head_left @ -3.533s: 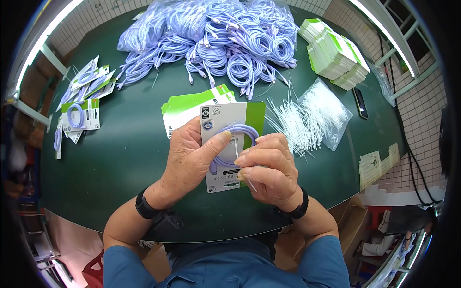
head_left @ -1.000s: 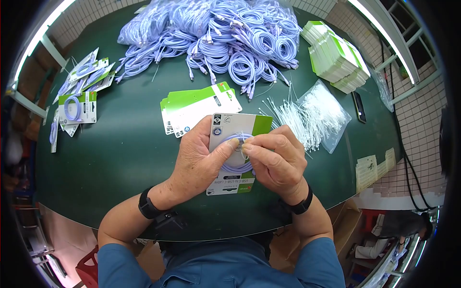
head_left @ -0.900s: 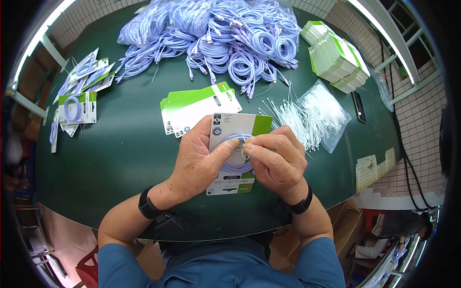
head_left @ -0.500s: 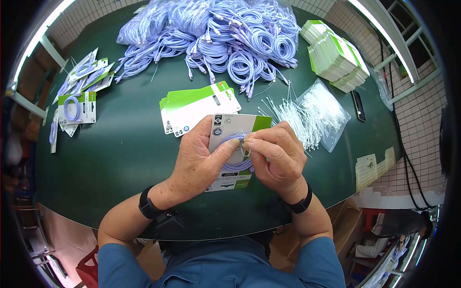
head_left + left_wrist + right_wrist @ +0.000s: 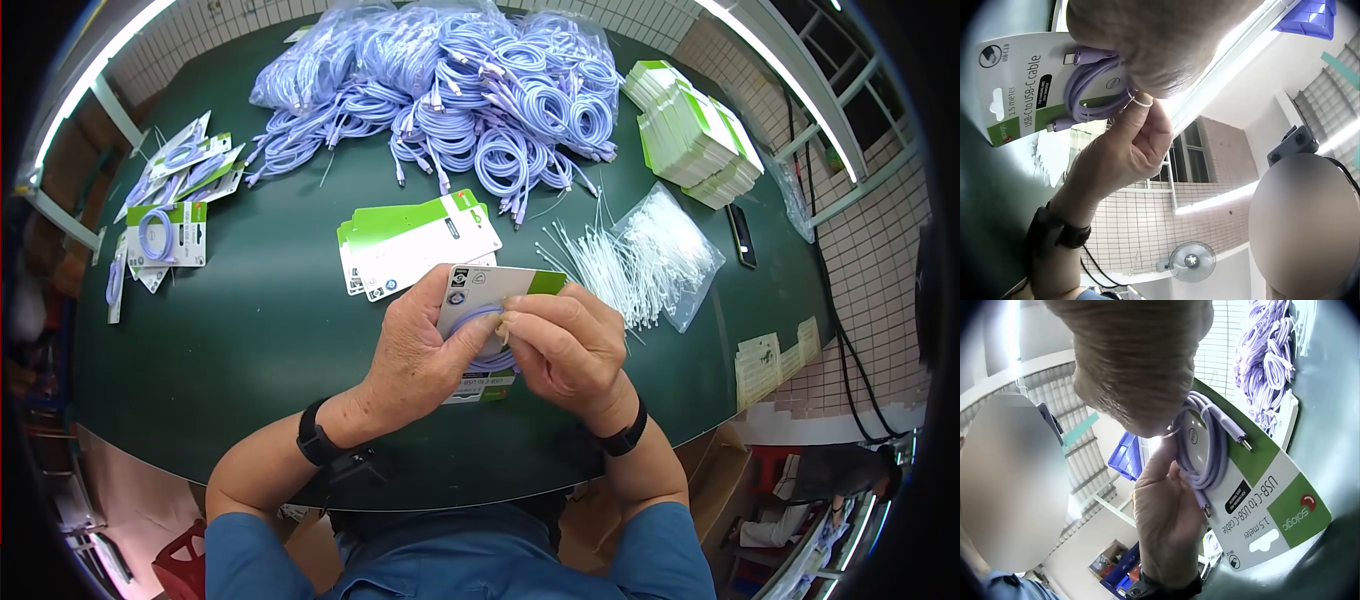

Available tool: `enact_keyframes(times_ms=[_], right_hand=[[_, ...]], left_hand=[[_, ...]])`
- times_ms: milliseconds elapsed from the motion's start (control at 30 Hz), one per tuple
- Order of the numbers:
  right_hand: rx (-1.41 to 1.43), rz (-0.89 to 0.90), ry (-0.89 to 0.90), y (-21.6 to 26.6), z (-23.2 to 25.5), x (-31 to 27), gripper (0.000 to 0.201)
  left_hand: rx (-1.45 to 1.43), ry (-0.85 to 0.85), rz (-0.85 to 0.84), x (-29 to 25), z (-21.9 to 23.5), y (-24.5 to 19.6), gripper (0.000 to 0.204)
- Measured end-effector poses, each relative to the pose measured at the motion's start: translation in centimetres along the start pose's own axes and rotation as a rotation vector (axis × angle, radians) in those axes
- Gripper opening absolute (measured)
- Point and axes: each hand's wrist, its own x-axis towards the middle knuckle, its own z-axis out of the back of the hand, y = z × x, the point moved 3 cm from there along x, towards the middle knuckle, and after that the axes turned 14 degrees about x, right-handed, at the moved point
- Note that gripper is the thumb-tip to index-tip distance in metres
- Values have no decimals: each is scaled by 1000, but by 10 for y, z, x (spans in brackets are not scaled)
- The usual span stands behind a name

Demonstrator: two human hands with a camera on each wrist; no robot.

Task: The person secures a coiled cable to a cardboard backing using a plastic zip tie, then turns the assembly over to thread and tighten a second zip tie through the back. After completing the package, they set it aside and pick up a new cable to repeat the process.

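My left hand (image 5: 415,345) grips a white and green cardboard backing card (image 5: 490,284), its thumb pressing on a coiled lilac USB-C cable (image 5: 1071,94) that lies against the card. In the right wrist view both metal plugs of the cable point toward the card's slotted end. A thin white cable tie (image 5: 1142,102) goes round the coil and forms a small loop. My right hand (image 5: 575,350) pinches this tie between thumb and forefinger, close beside the left thumb. The fingers partly hide the coil in the head view.
Blank cards (image 5: 420,240) lie just beyond the hands. White cable ties (image 5: 615,270) spread at right by a plastic bag (image 5: 680,250). A phone (image 5: 741,236) and stacked cards (image 5: 695,135) stand farther right. Cables (image 5: 450,90) heap at the back; carded cables (image 5: 178,236) lie left.
Earlier the tie's straight end stuck out toward me from the right fingers; now it is a small loop at the coil. Over the last second the card has tilted flatter.
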Motion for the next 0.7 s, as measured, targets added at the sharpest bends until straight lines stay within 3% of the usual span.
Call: enact_keyframes(times_ms=[167, 267, 400, 533, 700], right_hand=[[-42, 3, 21, -2, -2, -1, 26], [43, -57, -158, -10, -2, -5, 25], [235, -313, -125, -13, 3, -2, 24], [242, -335, -20, -16, 6, -4, 25], [300, -418, -40, -19, 24, 1, 21]], left_hand=[[-2, -17, -18, 0, -1, 0, 28], [8, -5, -4, 1, 1, -4, 28], [9, -8, -8, 1, 1, 0, 29], [-15, 6, 22, 1, 1, 7, 29], [-97, 64, 36, 5, 3, -1, 30]])
